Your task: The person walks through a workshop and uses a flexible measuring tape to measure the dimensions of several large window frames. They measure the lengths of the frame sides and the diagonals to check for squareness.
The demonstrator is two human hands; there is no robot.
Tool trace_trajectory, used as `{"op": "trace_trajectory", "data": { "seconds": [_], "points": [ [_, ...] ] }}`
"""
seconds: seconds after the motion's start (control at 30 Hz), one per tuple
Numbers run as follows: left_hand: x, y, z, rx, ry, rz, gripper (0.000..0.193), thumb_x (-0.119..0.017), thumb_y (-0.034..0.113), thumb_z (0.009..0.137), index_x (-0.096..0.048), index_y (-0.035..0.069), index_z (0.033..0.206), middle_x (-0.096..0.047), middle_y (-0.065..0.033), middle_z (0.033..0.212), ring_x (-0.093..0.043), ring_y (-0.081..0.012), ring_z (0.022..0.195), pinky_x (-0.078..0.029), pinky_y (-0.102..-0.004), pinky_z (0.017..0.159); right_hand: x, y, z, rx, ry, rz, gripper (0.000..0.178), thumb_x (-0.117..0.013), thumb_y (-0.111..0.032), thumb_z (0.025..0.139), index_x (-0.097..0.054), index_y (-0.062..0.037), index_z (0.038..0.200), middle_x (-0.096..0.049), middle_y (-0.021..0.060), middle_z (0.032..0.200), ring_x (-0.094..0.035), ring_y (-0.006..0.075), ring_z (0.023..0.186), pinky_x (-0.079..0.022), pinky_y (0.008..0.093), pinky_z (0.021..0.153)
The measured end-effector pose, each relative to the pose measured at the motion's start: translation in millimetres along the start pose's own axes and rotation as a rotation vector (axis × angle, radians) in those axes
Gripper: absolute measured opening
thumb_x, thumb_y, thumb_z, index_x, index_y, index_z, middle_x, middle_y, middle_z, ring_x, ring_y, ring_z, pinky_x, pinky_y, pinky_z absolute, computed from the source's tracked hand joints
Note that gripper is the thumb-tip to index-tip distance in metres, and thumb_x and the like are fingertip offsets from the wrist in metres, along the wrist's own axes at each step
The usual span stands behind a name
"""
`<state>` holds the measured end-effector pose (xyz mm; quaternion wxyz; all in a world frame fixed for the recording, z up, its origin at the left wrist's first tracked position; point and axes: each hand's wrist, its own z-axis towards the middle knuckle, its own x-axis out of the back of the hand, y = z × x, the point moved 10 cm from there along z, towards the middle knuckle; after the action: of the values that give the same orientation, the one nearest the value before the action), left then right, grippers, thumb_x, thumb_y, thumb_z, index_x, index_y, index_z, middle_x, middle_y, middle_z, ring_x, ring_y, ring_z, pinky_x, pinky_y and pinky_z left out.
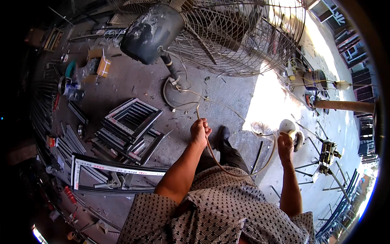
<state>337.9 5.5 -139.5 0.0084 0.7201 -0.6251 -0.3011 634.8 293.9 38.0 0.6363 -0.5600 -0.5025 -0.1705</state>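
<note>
Cord (250, 175) sags left to right across the frame's lower centre; the left hand (200, 132) grips it, nearer the fan (203, 34) at upper centre, while the right hand (285, 143), centre right, appears closed on it too.

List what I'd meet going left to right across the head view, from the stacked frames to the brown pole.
Stack of frames, left hand, black shoe, right hand, brown pole.
</note>
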Motion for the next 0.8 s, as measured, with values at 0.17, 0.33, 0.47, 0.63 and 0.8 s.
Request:
{"op": "trace_trajectory", "data": {
  "seconds": [0.17, 0.33, 0.47, 0.63, 0.8],
  "points": [
    [-3, 28, 14, -0.087, 0.024, -0.074, 0.013, -0.045, 0.022, 0.102, -0.052, 0.013, 0.096, -0.049, 0.0038, 0.076, -0.045, -0.0105, 0.063, -0.048, -0.0326, 0.072, -57, -93, -22, 0.075, -0.163, 0.165, 0.018, -0.061, -0.014, 0.093, -0.069, -0.0024, 0.103, -0.071, 0.0161, 0.101, -0.067, 0.0309, 0.100, -0.051, 0.0383, 0.088],
    [-45, -16, -1, 0.065, -0.192, -0.125, 0.015, -0.048, 0.021, 0.101, -0.052, 0.014, 0.088, -0.050, 0.0030, 0.075, -0.048, -0.0129, 0.066, -0.049, -0.0362, 0.082, -103, -144, -50, 0.104, -0.305, 0.199, 0.037, -0.061, -0.023, 0.093, -0.061, -0.0049, 0.125, -0.063, 0.0201, 0.120, -0.062, 0.0381, 0.108, -0.051, 0.0421, 0.094],
    [-73, -63, -29, 0.195, -0.300, -0.131, 0.022, -0.045, 0.023, 0.105, -0.052, 0.011, 0.088, -0.052, -0.0001, 0.078, -0.050, -0.0158, 0.071, -0.049, -0.0356, 0.084, -152, -144, -64, 0.271, -0.454, 0.289, 0.043, -0.054, -0.035, 0.098, -0.054, -0.0044, 0.128, -0.064, 0.0230, 0.117, -0.061, 0.0412, 0.109, -0.049, 0.0469, 0.092],
    [-112, -75, -57, 0.255, -0.366, -0.034, 0.037, -0.037, 0.032, 0.107, -0.050, 0.005, 0.085, -0.051, -0.0031, 0.078, -0.052, -0.0181, 0.073, -0.052, -0.0381, 0.088, -132, -108, -56, 0.098, -0.618, 0.240, 0.039, -0.045, -0.039, 0.101, -0.057, -0.0026, 0.092, -0.066, 0.0204, 0.094, -0.063, 0.0413, 0.092, -0.048, 0.0490, 0.082],
    [-122, -110, -40, 0.239, -0.272, 0.034, 0.035, -0.036, 0.027, 0.106, -0.050, 0.005, 0.082, -0.055, -0.0050, 0.074, -0.058, -0.0183, 0.072, -0.056, -0.0368, 0.087, -46, -47, -39, 0.461, -0.192, 0.239, 0.028, -0.057, -0.025, 0.098, -0.058, -0.0050, 0.078, -0.055, 0.0141, 0.075, -0.057, 0.0344, 0.079, -0.046, 0.0446, 0.075]
  ]
}}
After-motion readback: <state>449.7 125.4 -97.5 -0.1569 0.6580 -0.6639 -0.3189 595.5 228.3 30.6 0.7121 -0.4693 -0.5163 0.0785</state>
